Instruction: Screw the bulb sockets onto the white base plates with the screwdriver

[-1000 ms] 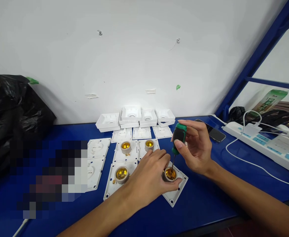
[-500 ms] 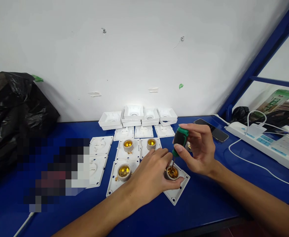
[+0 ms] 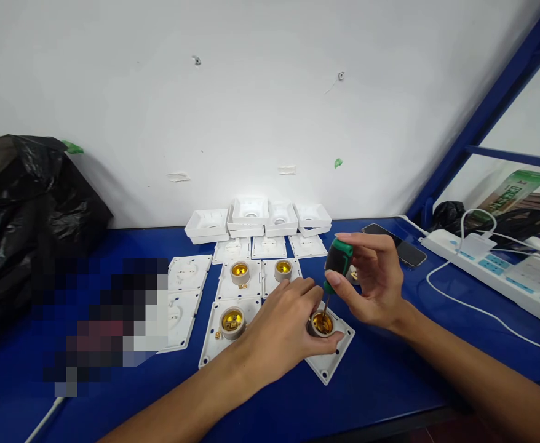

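Note:
My right hand is closed round the green and black handle of a screwdriver. Its shaft points down into the gold-lined lamp socket, which sits on a square white plate turned cornerwise on the table. With thumb and fingers round the socket's rim, my left hand grips it; part of the plate is hidden beneath that hand. To its left, another lamp socket rests on a white plate, and two more gold-lined sockets stand on plates behind.
White box-shaped covers line the wall, with bare plates before them. More plates lie left, beside a blurred-out patch. A black bag is far left; a phone, power strip and white cable are at right.
The camera view has shifted very slightly. The screwdriver has tilted or turned a little in my right hand, its tip still in the socket; my left hand keeps its place.

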### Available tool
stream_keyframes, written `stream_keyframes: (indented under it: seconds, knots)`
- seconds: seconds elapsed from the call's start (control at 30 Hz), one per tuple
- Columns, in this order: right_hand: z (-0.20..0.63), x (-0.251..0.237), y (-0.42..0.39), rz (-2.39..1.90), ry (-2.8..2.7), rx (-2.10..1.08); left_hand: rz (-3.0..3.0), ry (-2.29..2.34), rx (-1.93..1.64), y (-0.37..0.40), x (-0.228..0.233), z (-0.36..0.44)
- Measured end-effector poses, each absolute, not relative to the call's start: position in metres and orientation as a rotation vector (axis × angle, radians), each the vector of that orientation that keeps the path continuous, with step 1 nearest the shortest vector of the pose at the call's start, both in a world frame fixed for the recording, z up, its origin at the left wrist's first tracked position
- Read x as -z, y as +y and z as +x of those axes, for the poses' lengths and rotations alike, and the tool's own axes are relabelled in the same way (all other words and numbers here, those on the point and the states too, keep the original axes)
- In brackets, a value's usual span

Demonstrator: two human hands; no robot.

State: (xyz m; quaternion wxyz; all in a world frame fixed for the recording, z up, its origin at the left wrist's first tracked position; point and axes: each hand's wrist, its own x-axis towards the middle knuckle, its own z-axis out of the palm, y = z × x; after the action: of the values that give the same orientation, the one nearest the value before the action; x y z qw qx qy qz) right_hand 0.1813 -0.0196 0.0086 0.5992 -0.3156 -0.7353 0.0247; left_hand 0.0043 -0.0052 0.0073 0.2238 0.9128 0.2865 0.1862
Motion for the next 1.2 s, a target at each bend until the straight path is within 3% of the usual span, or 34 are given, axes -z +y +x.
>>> stream_keyframes:
  seconds: [1.2]
  knots:
    - [0.1878,-0.0179,-0.0215,-0.709,-1.807,-0.148,2.536,0.788,-0.527,-0.0050,-0.0032,0.0037]
